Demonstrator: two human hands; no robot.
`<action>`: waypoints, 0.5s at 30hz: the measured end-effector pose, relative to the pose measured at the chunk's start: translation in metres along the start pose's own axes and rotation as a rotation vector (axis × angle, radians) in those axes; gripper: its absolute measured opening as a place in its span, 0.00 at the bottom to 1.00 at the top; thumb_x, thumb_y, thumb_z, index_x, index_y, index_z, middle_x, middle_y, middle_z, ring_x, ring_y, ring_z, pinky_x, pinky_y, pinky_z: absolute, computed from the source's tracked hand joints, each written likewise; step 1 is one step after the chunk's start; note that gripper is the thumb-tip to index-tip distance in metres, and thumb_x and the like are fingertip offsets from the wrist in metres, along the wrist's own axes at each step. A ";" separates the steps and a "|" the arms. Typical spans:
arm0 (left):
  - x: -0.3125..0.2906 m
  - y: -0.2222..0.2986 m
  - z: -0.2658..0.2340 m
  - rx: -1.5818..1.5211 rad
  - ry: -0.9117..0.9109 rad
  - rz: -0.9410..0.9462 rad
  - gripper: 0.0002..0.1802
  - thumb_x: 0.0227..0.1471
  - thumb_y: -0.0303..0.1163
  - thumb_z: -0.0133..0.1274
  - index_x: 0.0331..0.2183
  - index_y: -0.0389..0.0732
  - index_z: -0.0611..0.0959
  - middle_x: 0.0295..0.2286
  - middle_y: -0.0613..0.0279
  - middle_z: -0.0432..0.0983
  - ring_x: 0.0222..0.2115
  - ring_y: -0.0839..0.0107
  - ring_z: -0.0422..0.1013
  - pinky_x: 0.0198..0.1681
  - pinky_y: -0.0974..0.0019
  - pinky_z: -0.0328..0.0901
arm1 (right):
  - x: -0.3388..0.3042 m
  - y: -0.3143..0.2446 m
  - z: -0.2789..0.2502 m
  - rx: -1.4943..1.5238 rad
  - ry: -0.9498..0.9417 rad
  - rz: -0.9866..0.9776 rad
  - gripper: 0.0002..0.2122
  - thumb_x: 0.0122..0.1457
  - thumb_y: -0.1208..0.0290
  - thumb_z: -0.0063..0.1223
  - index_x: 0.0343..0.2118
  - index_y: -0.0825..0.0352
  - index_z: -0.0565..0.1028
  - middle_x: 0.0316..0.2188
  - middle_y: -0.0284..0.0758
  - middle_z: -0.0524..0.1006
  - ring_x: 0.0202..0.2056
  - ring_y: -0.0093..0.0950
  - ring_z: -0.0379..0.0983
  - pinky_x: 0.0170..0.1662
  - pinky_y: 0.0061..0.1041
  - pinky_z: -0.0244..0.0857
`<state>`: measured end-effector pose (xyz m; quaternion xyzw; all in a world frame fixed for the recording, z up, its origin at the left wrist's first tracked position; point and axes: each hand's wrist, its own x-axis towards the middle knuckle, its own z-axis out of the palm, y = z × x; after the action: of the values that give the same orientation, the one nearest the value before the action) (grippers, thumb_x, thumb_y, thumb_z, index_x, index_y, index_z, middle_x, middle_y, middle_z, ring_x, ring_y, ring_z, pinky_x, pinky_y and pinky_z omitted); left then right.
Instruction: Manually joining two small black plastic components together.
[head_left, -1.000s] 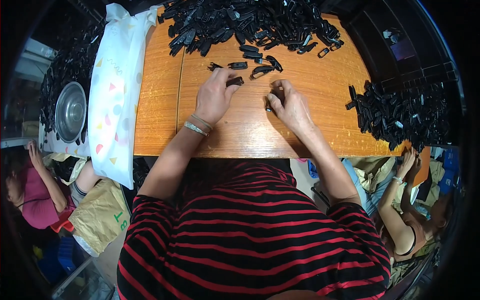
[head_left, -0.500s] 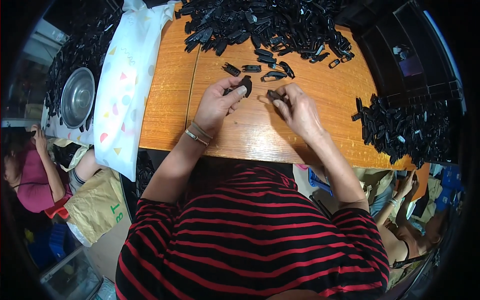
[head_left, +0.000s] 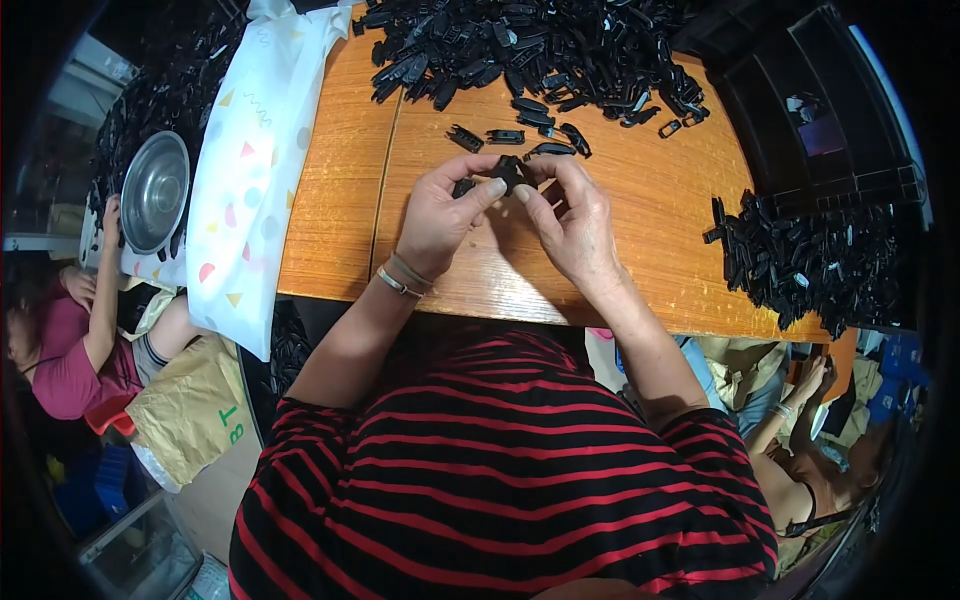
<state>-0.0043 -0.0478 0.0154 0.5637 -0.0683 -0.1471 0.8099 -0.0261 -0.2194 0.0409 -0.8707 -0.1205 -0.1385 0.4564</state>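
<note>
My left hand (head_left: pixel 450 212) pinches a small black plastic part (head_left: pixel 509 172) between thumb and fingers, and another dark piece (head_left: pixel 463 188) shows in its curled fingers. From the other side my right hand (head_left: pixel 577 215) closes on the same spot, thumb and forefinger pressed to the black parts where both hands meet. Fingers hide how the pieces fit together. Just beyond my hands lie several loose black plastic pieces (head_left: pixel 505 137) on the wooden table (head_left: pixel 330 230). Farther off spreads a big heap of similar black parts (head_left: pixel 480 50).
On the right, a second pile of black parts (head_left: pixel 800 260) lies below a black crate (head_left: pixel 850 110). A patterned white plastic sheet (head_left: pixel 240 200) covers the table's left side, near a metal bowl (head_left: pixel 156 195). Co-workers sit left and lower right; a paper sack (head_left: pixel 195 400) stands at left.
My right hand has moved left with its dark piece to meet the part in my left hand. The co-worker at left has reached up toward the metal bowl.
</note>
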 end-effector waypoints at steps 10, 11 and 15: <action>-0.003 -0.005 0.001 0.097 -0.005 0.059 0.14 0.54 0.26 0.54 0.44 0.36 0.79 0.28 0.70 0.75 0.25 0.88 0.67 0.26 0.82 0.63 | -0.006 -0.002 0.002 -0.138 0.042 -0.127 0.10 0.50 0.79 0.60 0.36 0.70 0.74 0.28 0.37 0.73 0.23 0.26 0.73 0.24 0.22 0.68; -0.004 -0.006 0.003 0.098 -0.008 0.058 0.14 0.54 0.26 0.54 0.44 0.36 0.79 0.28 0.70 0.75 0.25 0.88 0.67 0.26 0.82 0.63 | -0.007 -0.001 0.005 -0.139 0.045 -0.125 0.10 0.50 0.79 0.60 0.36 0.70 0.74 0.28 0.37 0.73 0.23 0.26 0.73 0.24 0.22 0.68; -0.011 -0.012 0.008 0.250 0.005 0.173 0.11 0.57 0.28 0.51 0.41 0.35 0.79 0.29 0.70 0.74 0.28 0.84 0.66 0.32 0.80 0.63 | -0.018 -0.005 0.017 -0.166 0.054 -0.124 0.17 0.47 0.77 0.64 0.40 0.69 0.72 0.30 0.38 0.73 0.25 0.32 0.74 0.27 0.26 0.70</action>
<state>-0.0188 -0.0556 0.0080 0.6525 -0.1325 -0.0657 0.7432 -0.0422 -0.2040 0.0295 -0.8923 -0.1498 -0.1992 0.3765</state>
